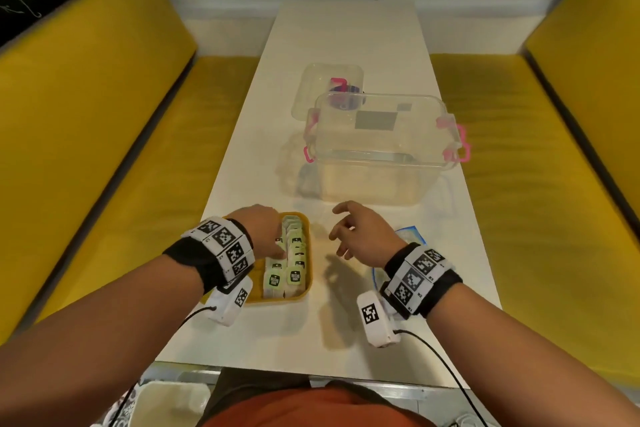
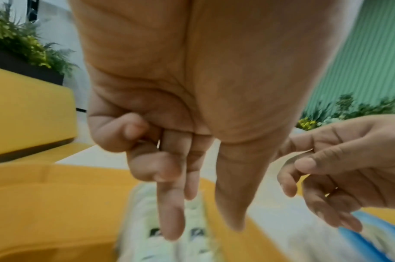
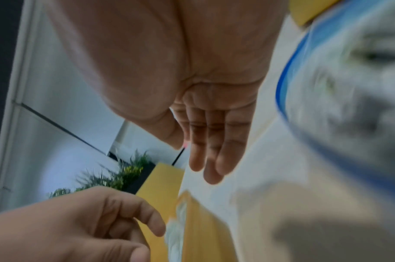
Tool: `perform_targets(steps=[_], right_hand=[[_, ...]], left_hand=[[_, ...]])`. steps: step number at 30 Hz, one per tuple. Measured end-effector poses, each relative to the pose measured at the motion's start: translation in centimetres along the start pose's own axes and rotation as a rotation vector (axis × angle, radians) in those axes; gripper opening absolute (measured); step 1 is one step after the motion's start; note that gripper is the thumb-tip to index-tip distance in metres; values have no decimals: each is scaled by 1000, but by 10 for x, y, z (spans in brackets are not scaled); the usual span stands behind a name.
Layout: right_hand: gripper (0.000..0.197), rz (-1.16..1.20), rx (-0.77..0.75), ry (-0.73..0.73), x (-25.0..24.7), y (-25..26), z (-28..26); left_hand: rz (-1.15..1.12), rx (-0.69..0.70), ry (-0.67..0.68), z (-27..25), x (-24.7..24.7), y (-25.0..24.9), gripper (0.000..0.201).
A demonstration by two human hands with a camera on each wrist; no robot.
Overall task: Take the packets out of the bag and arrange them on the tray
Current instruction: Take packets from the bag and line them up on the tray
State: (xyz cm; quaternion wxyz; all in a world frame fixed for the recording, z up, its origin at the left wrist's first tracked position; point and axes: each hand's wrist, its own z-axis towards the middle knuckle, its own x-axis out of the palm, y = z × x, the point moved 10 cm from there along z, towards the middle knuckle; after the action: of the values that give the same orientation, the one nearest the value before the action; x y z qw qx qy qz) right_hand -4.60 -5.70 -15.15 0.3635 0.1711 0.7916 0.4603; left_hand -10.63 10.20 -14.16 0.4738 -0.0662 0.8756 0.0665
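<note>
Packets (image 1: 289,258) stand in rows in the tray (image 1: 308,274) under the left hand (image 1: 263,229), whose two straight fingers touch them, apparently to square the rows; nothing is gripped. Right hand (image 1: 360,234) hovers beside the tray, fingers loose, empty. Bag (image 1: 408,236) lies on the surface (image 1: 346,45) under the right wrist.

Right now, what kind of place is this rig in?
Probably a café or lounge booth, maybe a patio. A narrow white table sits between two yellow cushioned benches, with green potted plants behind, seen from the left wrist.
</note>
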Motion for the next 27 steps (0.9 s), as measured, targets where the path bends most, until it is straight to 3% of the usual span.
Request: perform_targets(steps=[3,7,10,14,22,27], right_hand=[[27,-17,-41,-106,-46,0,-16],[21,-151,-25,-207,-97,-20,-37],[15,-339,-19,-249,-113,-42,-53],[15,-461,62,-264,-110,-83,-67],[41,-313,153,-136,-98,-128,-76],[46,-277,133,-132,-98,-133,-75]], left_hand=[[-138,113,-113,-7,-30,-40,36],[-297,360,-126,-16,-47,-126,25],[-289,438,-154,-6,-41,-175,22],[-266,384,-195,15,-25,-202,25],[-356,211,-248,34,1,-202,40],[-398,239,-283,31,4,-204,33]])
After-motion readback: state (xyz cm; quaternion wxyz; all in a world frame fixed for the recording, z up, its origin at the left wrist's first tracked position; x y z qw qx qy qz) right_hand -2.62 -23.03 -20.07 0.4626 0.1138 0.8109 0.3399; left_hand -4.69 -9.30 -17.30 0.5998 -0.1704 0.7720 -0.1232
